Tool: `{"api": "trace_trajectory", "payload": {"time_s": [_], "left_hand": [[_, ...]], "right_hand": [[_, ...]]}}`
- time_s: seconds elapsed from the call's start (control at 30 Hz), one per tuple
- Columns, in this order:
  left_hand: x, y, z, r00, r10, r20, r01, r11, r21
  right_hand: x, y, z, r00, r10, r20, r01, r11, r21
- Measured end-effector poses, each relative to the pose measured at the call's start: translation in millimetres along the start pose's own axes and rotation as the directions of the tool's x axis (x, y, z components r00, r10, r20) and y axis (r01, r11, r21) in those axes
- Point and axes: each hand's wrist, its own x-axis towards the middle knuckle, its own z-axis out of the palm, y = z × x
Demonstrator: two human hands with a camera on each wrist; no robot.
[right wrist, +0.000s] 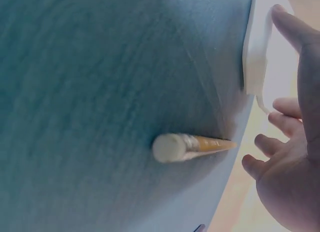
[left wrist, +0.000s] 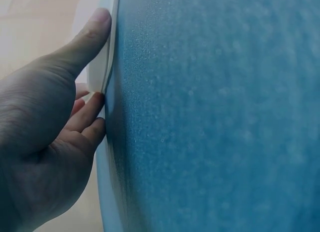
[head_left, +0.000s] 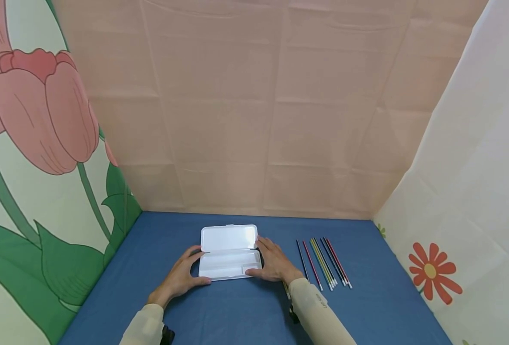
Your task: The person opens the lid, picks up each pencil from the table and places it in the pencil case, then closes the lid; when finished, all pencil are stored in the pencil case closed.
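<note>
**White case lies open between two sets of fingers**

The white case (head_left: 224, 265) lies on the blue-covered bench (head_left: 220, 316), directly between the fingers of the left hand (head_left: 181, 275) and those of the right hand (head_left: 276, 262). Its lid (head_left: 228, 238) is folded back, on the far side of both thumbs, and a small compartment (head_left: 251, 269) sits in the base just beside the right thumb tip.

The left fingers hold the case at its left end: the thumb lies along the near edge while the bent fingers touch the side, parted by about the depth of the base. The right fingers are spread well away from their thumb, which rests at the near right corner, with the upper fingertips by the edge of the lid; whether they actually grip cannot be told.

To the right of the right fingers lies a loose row of pencils (head_left: 322, 263), dark, red and yellow, with white ends toward the person. Apart from these, a yellow pencil (right wrist: 212, 144) lies just below the right fingers, nearer the wrist, partly hidden by the right sleeve (head_left: 319, 311) in the head view.
</note>
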Motion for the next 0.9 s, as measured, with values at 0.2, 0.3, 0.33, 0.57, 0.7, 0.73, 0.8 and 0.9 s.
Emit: {"api": "trace_trajectory", "payload": {"time_s": [0.2, 0.3, 0.33, 0.57, 0.7, 0.73, 0.8, 0.9], "left_hand": [[0.5, -0.1, 0.4, 1.0, -0.024, 0.003, 0.024, 1.0, 0.003], [1.5, -1.3, 0.9, 0.999, -0.035, 0.01, 0.035, 0.999, 0.004], [1.7, -1.4, 0.9, 0.999, -0.036, 0.013, 0.036, 0.999, 0.004], [3.0, -0.5, 1.0, 0.997, -0.068, 0.03, 0.068, 0.998, 0.006], [3.7, -1.7, 1.6, 0.998, -0.064, 0.028, 0.064, 0.998, 0.008], [3.9, -2.1, 1.8, 0.998, -0.059, 0.027, 0.059, 0.998, 0.011], [4.2, -2.8, 2.4, 0.998, -0.058, 0.025, 0.057, 0.998, 0.017], [5.0, -4.1, 3.2, 0.998, -0.061, 0.027, 0.06, 0.998, 0.024]], "right_hand": [[-5.1, -0.3, -4.1, 1.0, -0.007, -0.022, 0.007, 1.0, -0.001], [-10.9, 0.6, -7.6, 0.999, -0.012, -0.034, 0.013, 1.0, 0.018], [-13.4, 1.3, -8.7, 0.999, -0.017, -0.04, 0.018, 0.999, 0.026], [-36.2, 9.3, -18.3, 0.996, -0.048, -0.068, 0.053, 0.997, 0.064], [-49.8, 14.8, -24.2, 0.995, -0.056, -0.085, 0.062, 0.995, 0.072], [-52.8, 16.4, -24.8, 0.994, -0.055, -0.091, 0.062, 0.996, 0.069], [-58.8, 19.8, -25.8, 0.992, -0.068, -0.103, 0.075, 0.995, 0.066], [-68.6, 24.3, -26.6, 0.993, -0.068, -0.101, 0.075, 0.995, 0.069]]}}
